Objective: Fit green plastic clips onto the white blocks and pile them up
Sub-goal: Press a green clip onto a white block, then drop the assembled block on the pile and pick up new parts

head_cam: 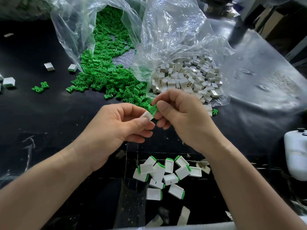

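My left hand (119, 125) pinches a white block (147, 115) between thumb and fingers. My right hand (181, 117) pinches a green clip (153, 109) just right of the block, nearly touching it. Behind the hands, a heap of loose green clips (106, 75) spills from a clear plastic bag (79, 22). A heap of white blocks (187, 78) lies in a second clear bag (174, 30). Near me lies a pile of white blocks with green clips fitted (164, 175).
The black table (49, 113) carries stray white blocks (49, 66) and two loose green clips (40, 87) at the left. A white plastic container (295, 153) stands at the right edge. More blocks lie at the front edge (183, 215).
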A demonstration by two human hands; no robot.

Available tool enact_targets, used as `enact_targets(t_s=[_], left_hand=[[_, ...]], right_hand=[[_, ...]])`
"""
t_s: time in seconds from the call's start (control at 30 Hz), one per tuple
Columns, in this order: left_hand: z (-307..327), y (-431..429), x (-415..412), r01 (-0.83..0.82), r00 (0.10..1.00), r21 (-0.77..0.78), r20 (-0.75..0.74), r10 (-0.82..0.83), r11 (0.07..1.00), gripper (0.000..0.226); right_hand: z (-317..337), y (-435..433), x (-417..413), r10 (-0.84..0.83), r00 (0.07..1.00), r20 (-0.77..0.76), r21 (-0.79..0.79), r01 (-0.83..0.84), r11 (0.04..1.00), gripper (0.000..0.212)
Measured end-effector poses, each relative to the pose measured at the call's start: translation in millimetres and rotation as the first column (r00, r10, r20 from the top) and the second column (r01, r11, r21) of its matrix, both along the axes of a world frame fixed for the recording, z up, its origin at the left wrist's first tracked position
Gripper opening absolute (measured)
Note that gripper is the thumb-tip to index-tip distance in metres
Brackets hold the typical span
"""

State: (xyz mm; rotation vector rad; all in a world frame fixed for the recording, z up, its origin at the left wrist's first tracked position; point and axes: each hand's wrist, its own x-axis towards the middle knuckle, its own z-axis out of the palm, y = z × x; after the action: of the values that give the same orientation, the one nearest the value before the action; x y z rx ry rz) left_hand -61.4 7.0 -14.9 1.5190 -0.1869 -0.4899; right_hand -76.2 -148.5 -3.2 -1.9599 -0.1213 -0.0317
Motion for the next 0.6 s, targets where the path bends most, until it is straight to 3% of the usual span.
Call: enact_targets(t_s=[0.27, 0.5, 0.6], left_hand=[[0.0, 0.5, 0.2, -0.054, 0.997, 0.032, 0.050, 0.053, 0.998, 0.018], [2.9, 0.2, 0.1, -0.068, 0.992, 0.056, 0.106, 0.061, 0.996, 0.019], [3.9, 1.5, 0.6, -0.075, 0.991, 0.060, 0.118, 0.068, 0.995, 0.020]], right_hand=[[-6.4, 2.5, 0.6, 0.040, 0.999, -0.008, -0.069, -0.040, 0.997, 0.026], [-5.5, 3.1, 0.4, 0.051, 0.997, -0.058, 0.012, -0.051, 0.999, 0.024], [-5.8, 3.5, -0.9, 0.024, 0.997, -0.076, -0.066, -0.029, 0.997, 0.022]])
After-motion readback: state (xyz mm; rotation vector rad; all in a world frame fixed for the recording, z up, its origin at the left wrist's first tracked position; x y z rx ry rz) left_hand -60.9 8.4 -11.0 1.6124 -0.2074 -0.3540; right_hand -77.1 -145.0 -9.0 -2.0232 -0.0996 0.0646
